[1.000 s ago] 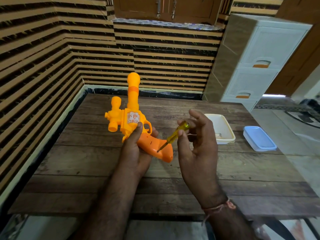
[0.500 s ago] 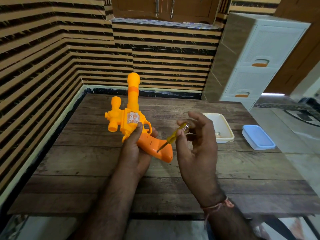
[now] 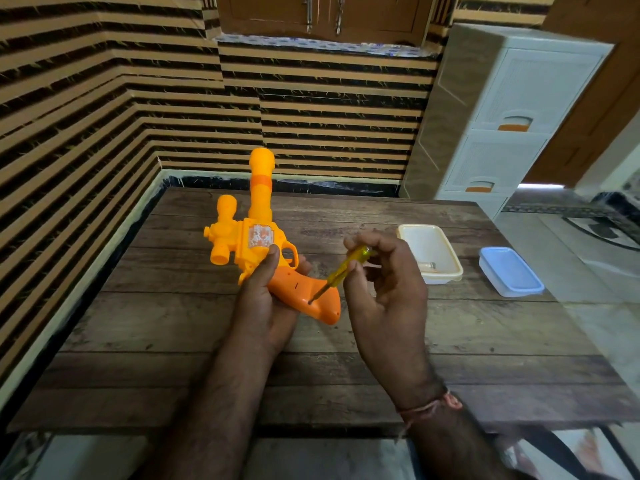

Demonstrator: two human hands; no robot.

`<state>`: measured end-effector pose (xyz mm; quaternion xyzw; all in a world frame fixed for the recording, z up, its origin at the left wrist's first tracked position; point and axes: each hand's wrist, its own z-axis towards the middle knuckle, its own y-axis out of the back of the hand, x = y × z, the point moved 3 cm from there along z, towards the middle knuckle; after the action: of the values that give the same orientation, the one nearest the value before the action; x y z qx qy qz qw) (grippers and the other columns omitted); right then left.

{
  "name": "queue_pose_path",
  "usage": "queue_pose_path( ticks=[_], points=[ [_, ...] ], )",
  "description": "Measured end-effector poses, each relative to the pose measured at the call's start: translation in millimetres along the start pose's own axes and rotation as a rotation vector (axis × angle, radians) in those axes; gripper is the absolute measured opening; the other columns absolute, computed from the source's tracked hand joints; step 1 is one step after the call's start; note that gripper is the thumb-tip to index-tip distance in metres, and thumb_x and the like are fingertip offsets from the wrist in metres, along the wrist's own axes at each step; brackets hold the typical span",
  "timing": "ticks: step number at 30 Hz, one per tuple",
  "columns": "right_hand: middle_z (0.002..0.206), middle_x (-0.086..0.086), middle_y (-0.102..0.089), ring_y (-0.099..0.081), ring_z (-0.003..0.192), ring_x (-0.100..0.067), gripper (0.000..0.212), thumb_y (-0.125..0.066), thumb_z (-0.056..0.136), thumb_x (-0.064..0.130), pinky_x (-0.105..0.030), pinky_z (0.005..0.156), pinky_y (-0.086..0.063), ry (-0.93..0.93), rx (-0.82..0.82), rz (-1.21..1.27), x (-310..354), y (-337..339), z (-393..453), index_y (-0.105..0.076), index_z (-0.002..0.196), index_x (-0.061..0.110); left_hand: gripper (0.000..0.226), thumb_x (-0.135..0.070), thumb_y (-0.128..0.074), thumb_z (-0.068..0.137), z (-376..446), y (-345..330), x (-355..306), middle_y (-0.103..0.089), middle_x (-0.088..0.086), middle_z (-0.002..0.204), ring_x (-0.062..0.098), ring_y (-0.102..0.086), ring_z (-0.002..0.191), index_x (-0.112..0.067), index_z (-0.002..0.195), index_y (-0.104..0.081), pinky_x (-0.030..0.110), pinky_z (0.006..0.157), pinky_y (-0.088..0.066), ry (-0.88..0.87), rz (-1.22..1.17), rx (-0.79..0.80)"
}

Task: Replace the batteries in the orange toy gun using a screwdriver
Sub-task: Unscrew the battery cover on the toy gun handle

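The orange toy gun [image 3: 254,233] is held above the wooden table [image 3: 485,334], barrel pointing away from me. My left hand [image 3: 266,299] grips it around the trigger area, above the darker orange handle [image 3: 311,299]. My right hand [image 3: 388,296] pinches a small screwdriver [image 3: 343,271] with a clear yellow handle. Its metal tip rests in a screw hole on the side of the gun's handle. The screw itself is too small to make out.
A cream plastic tub [image 3: 446,251] with a small battery-like item inside sits to the right on the table. Its pale blue lid [image 3: 509,271] lies further right near the table edge. Striped walls close off the left and back; a white drawer unit [image 3: 512,116] stands at the back right.
My right fingers have shifted slightly around the screwdriver handle while its tip stays in the handle's screw hole. The gun and my left hand are almost unmoved.
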<state>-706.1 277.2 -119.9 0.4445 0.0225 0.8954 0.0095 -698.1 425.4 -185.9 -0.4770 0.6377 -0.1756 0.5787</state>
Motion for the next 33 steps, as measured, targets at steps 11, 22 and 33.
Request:
queue_pose_path(
  ticks=[11, 22, 33],
  points=[
    [0.105, -0.004, -0.064, -0.065, 0.096, -0.019, 0.041, -0.060, 0.088, -0.002, -0.038, 0.077, -0.057, 0.021, 0.001, -0.018, 1.6, -1.9, 0.9, -0.057, 0.127, 0.010, 0.034, -0.026, -0.063, 0.091, 2.7, 1.8, 1.9, -0.069, 0.012, 0.095, 0.022, -0.067, 0.085, -0.019, 0.123, -0.058, 0.062, 0.105, -0.040, 0.026, -0.029, 0.029],
    [0.101, -0.005, -0.061, -0.062, 0.091, -0.020, 0.036, -0.068, 0.086, 0.005, -0.040, 0.077, -0.055, -0.008, -0.032, -0.051, -0.7, 0.0, 0.3, -0.057, 0.119, 0.015, 0.042, -0.022, -0.061, 0.093, -2.6, -1.6, -1.7, -0.072, 0.007, 0.086, 0.019, -0.068, 0.079, -0.015, 0.133, -0.053, 0.040, 0.075, -0.059, 0.017, -0.029, -0.008],
    [0.093, -0.007, -0.057, -0.058, 0.083, -0.022, 0.026, -0.069, 0.086, 0.012, -0.045, 0.073, -0.053, 0.013, -0.053, -0.045, -0.5, 2.7, 1.5, -0.061, 0.110, 0.016, 0.029, -0.020, -0.063, 0.092, -2.8, -2.4, -2.9, -0.071, 0.009, 0.088, 0.021, -0.067, 0.081, -0.015, 0.120, -0.059, 0.043, 0.084, -0.056, 0.010, -0.037, -0.029]
  ],
)
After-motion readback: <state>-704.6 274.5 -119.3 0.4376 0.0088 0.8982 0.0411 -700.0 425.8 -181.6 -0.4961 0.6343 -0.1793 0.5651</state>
